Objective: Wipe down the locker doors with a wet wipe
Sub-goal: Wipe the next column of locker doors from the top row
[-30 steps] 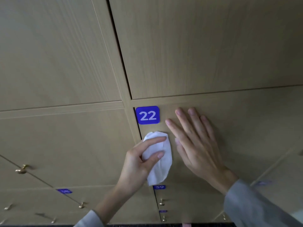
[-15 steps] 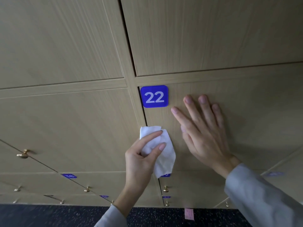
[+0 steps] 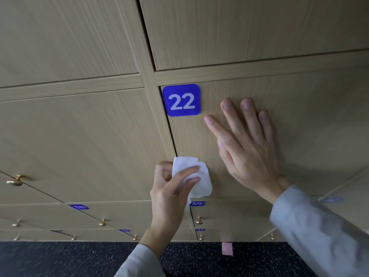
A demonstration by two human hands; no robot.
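the left hand [image 3: 169,194] holds a white wet wipe [image 3: 196,176] against the left edge of the door of locker 22 [image 3: 289,126], low on that door and just right of the dark gap between it and the frame post. the grip here is narrow: the forefinger and middle finger lie across the front of the crumpled wipe, the thumb is tucked behind its left edge, and the wipe bunches out above and below the fingers. its lower corner hangs down to just over the small blue plate marked 39 [image 3: 197,203] on the locker beneath.

the right hand [image 3: 247,148] lies flat on the same door, to the right of the wipe and apart from it. its grip is wide and holds nothing; the fingers are straight and spread, tips pointing up, and the forefinger reaches toward the lower right corner of the blue number plate 22 [image 3: 181,100] without touching it. both arms wear pale grey sleeves [image 3: 319,232].

the doors are light wood-grain panels set in a frame of the same colour. to the lower left sits a blue plate marked 38 [image 3: 78,207], and a brass knob [image 3: 15,180] stands out on the door at the far left; smaller brass knobs dot the lower rows. below the lockers runs a dark speckled floor [image 3: 60,258], with a small pink slip [image 3: 227,248] lying on it near the base.
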